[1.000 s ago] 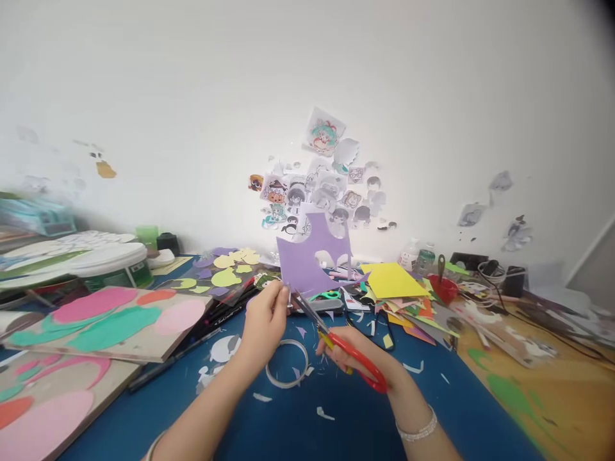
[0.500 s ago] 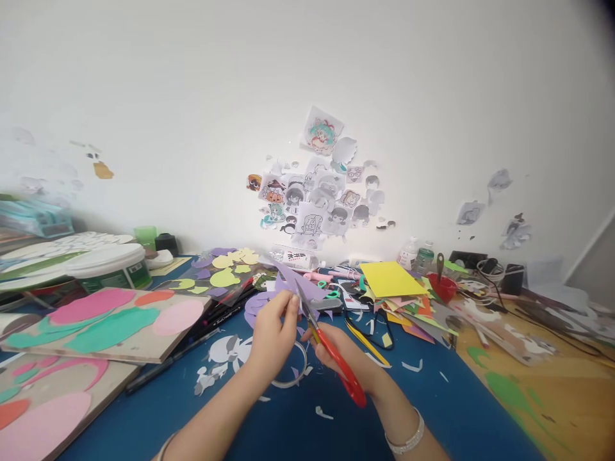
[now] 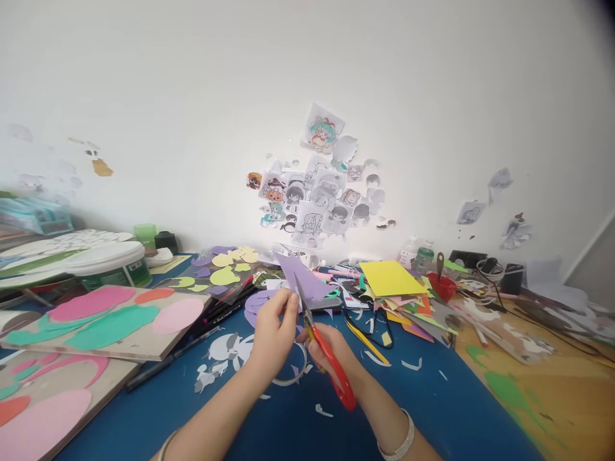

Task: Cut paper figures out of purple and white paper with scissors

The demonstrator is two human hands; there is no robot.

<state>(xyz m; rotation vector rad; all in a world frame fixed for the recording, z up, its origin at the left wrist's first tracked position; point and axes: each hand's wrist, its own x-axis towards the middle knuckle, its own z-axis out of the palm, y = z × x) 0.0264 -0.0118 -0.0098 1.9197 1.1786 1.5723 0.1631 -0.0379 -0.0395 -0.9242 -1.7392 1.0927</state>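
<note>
My left hand [image 3: 273,333] pinches a piece of purple paper [image 3: 302,279] at its lower edge, just above the blue table top [image 3: 432,410]. My right hand [image 3: 331,349] grips red-handled scissors [image 3: 323,346]; their blades point up and away into the purple paper, close beside my left fingers. A clear tape ring [image 3: 293,371] lies on the table under both hands, among small paper scraps.
Boards with pink and green shapes [image 3: 106,320] lie at the left, beside a white-lidded tub [image 3: 108,262]. A heap of coloured paper with a yellow sheet [image 3: 391,278] is at the right, near a red bowl [image 3: 442,285] and bottles. Stickers [image 3: 317,192] cover the wall.
The purple paper, held upright and broad a second ago, now lies tilted and lower. The scissors have swung from pointing left to pointing nearly straight up into it, closer to my left hand.
</note>
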